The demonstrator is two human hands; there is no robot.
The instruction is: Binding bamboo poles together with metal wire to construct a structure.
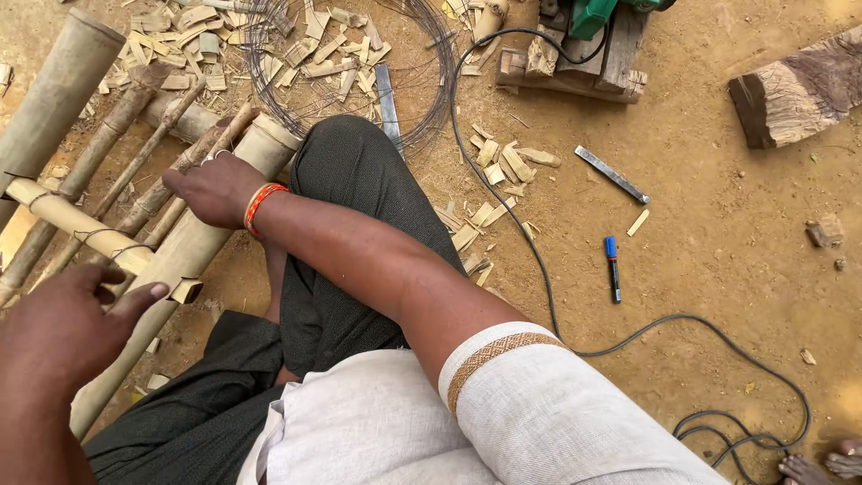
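The head view looks down on a person seated on bare dirt ground (718, 269), working at a frame of bamboo poles (184, 256) that lies at about nine o'clock from the raised knee. The right hand (215, 189), with an orange band at the wrist, reaches across the body and rests fingers-down on the thick pale pole, loosely curled over it rather than clenched. The left hand (67, 328), at eight o'clock near the frame's edge, is open, fingers spread and touching a short cross piece (76, 224) bound on with thin wire. The poles look stiff, hollow and fairly light for their length, with a smooth, somewhat slick skin; cut ends may be sharp or splintery, so a hold along the round mid-length, near a wire binding, seems safest. A coil of wire (359, 72) lies at twelve o'clock among bamboo chips (503, 162). At two o'clock a metal file (612, 174) and a blue marker (612, 267) lie on the ground, and a black cable (539, 269) runs from a green power tool (593, 13) at the top toward five o'clock. A wood block (795, 90) sits at the upper right.
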